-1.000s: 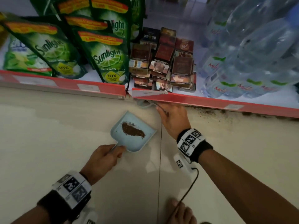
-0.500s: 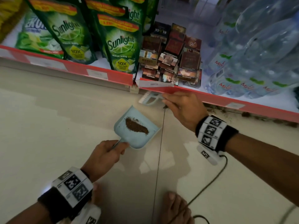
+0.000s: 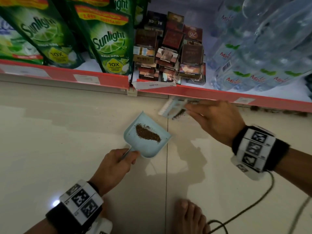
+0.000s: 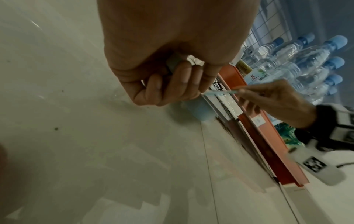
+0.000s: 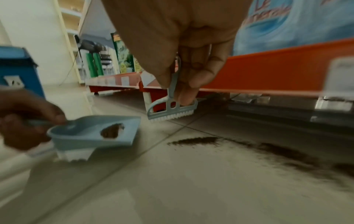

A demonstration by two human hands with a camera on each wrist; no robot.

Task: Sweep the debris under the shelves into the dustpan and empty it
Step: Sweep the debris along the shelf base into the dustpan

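My left hand (image 3: 116, 164) grips the handle of a small light-blue dustpan (image 3: 152, 149) that lies on the floor tiles and holds a streak of brown debris (image 3: 147, 133). To the pan's upper right my right hand (image 3: 214, 119) pinches the handle of a small blue brush (image 3: 172, 108) with white bristles, set on the floor just under the red shelf edge (image 3: 219, 95). In the right wrist view the brush (image 5: 172, 112) stands bristles down beyond the dustpan (image 5: 91, 136), and a line of brown debris (image 5: 195, 141) lies on the tile, with more smeared along the shelf base.
The bottom shelf carries green Sunlight pouches (image 3: 109, 41), stacked cigarette packs (image 3: 168, 53) and water bottles (image 3: 261, 53). My bare foot (image 3: 190, 217) and a black cable (image 3: 244, 210) lie on the floor near me. A blue bin (image 5: 17, 71) stands at the left in the right wrist view.
My right hand has drawn the brush rightward and out from under the shelf edge, leaving a small streak of debris by it. The dustpan has stayed where it was in my left hand.
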